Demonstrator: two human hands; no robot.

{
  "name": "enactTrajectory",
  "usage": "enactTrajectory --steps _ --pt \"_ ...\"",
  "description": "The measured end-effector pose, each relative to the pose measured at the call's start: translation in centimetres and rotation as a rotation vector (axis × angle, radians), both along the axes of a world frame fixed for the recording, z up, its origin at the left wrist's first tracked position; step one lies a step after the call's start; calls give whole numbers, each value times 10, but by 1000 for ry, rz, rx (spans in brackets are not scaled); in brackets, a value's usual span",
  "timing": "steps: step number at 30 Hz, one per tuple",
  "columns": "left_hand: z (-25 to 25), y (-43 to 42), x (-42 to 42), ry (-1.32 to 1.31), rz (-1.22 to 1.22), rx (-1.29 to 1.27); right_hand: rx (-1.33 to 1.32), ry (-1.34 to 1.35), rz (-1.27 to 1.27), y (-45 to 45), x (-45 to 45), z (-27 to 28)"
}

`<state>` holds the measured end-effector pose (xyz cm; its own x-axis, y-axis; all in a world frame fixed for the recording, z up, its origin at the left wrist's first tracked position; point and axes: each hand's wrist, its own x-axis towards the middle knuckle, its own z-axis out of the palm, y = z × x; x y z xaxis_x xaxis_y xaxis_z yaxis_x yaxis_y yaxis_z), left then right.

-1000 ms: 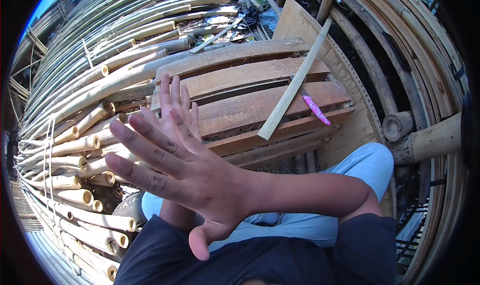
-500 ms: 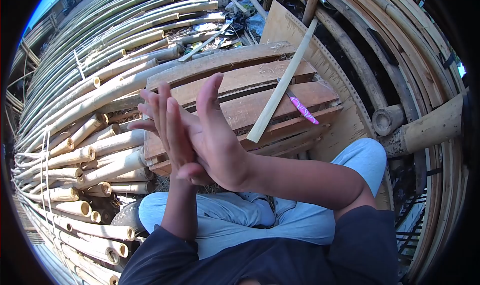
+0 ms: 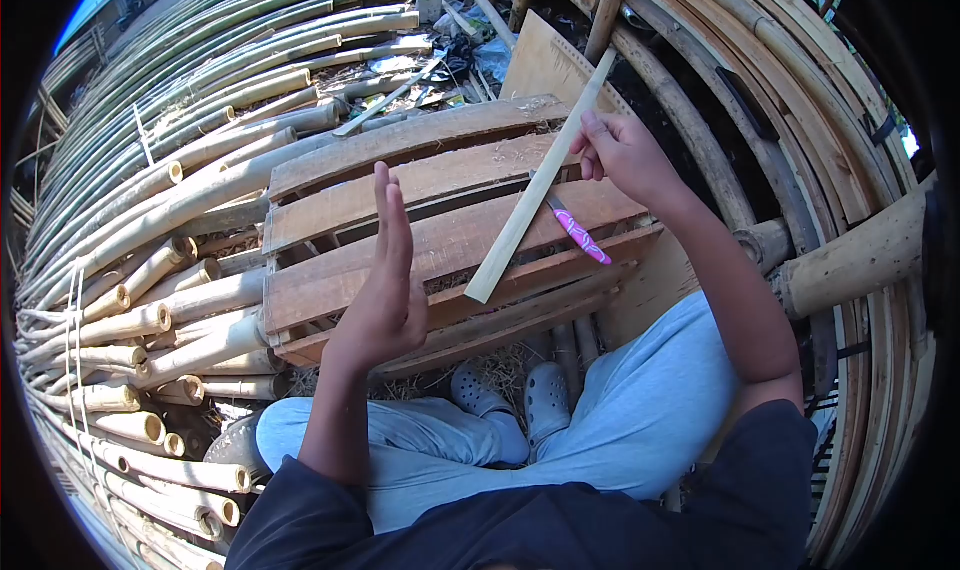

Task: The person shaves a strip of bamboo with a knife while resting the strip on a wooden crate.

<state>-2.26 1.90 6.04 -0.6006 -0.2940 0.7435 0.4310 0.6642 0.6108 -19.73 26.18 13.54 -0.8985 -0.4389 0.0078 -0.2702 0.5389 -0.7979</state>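
Note:
My left hand [image 3: 385, 280] is raised edge-on over the left part of a slatted wooden bench [image 3: 350, 278], open, with its fingers straight and nothing in it. A flat, pale bamboo strip [image 3: 525, 210] lies slanted across the bench, its far end by an upright pole. Beside the strip's upper part is my right hand [image 3: 622, 155], its fingers loosely curled and thumb apart from them; it appears not to be closed on the strip. A knife with a pink-and-white patterned handle [image 3: 582, 237] rests on the bench, its blade partly under the strip.
Stacked bamboo poles [image 3: 170, 195] fill the left side. Long split strips [image 3: 850, 120] and a thick bamboo pole [image 3: 860, 245] stand close on the right. A plywood board [image 3: 540, 60] leans behind the bench. My crossed legs and grey clogs [image 3: 547, 400] are in front.
My hands were pressed together over the bench and have parted. The right moved right, to beside the bamboo strip; the left stayed on the left. The view shifted slightly; strip and knife lie as before.

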Motion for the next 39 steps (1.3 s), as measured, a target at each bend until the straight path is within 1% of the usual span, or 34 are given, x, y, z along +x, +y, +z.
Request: enactTrajectory --steps 1,2,3,4,5,6,7,9,10,12,13,15,16,18,19,21,22,24,25,27,28,30,31,33,34,35,36,37,39 --pt "9 -15 11 -241 -258 -235 -2 -1 3 -3 6 0" --pt "12 -22 17 -483 -516 -468 305 38 -44 -4 21 -2" --pt "9 -20 17 -485 -513 -469 612 78 -90 -5 35 -2" --pt "2 -16 14 -562 -535 -563 609 77 -85 -6 46 -1" --pt "-4 -13 12 -642 -555 -660 737 134 34 -8 56 -1" --pt "-12 -11 10 -582 -485 -709 860 190 151 -8 63 -5" --pt "-17 -11 7 -595 -492 -717 850 177 151 -7 67 -17" --pt "-23 -10 3 -508 -422 -737 730 321 80 -3 70 -40" --pt "-24 -10 1 -510 -426 -738 730 317 78 -2 68 -42" --pt "-25 -9 1 -381 -349 -700 794 256 150 1 64 -37" --pt "-23 -9 1 -382 -351 -698 796 254 150 3 63 -32" --pt "-19 -11 1 -274 -260 -566 847 199 100 5 59 -24" --pt "-20 -12 3 -278 -263 -567 846 194 101 7 57 -25" --pt "-22 -14 8 -252 -146 -269 703 420 -32 13 53 -28" --pt "-25 -15 9 -252 -149 -268 706 419 -34 11 49 -32" --pt "-29 -16 10 -295 -54 7 380 542 10 1 39 -47" --pt "-28 -17 9 -273 -33 28 382 542 8 -6 35 -50" --pt "-34 -27 9 -243 -36 22 236 563 73 -22 28 -56" --pt "-36 -29 10 -213 -37 17 237 563 71 -29 26 -59" --pt "-36 -32 10 -244 -46 47 223 573 114 -38 21 -64" --pt "-37 -35 8 -216 -61 7 225 573 112 -38 18 -66" --pt "-37 -38 7 -189 -78 -31 380 584 153 -36 11 -68" --pt "-36 -37 7 -208 -82 1 382 582 150 -30 5 -66" --pt "-35 -38 7 -231 -91 40 685 536 -254 -8 -11 -58" --pt "-35 -39 7 -243 -87 65 690 534 -253 3 -18 -57" --pt "-34 -40 7 -253 -82 88 671 576 -319 13 -25 -57" --pt "-33 -40 5 -252 -80 91 649 619 -383 12 -25 -51" --pt "-31 -39 4 -215 -97 88 648 622 -379 8 -21 -48" --pt "-32 -40 4 -178 -108 85 390 388 -212 -3 -6 -39"
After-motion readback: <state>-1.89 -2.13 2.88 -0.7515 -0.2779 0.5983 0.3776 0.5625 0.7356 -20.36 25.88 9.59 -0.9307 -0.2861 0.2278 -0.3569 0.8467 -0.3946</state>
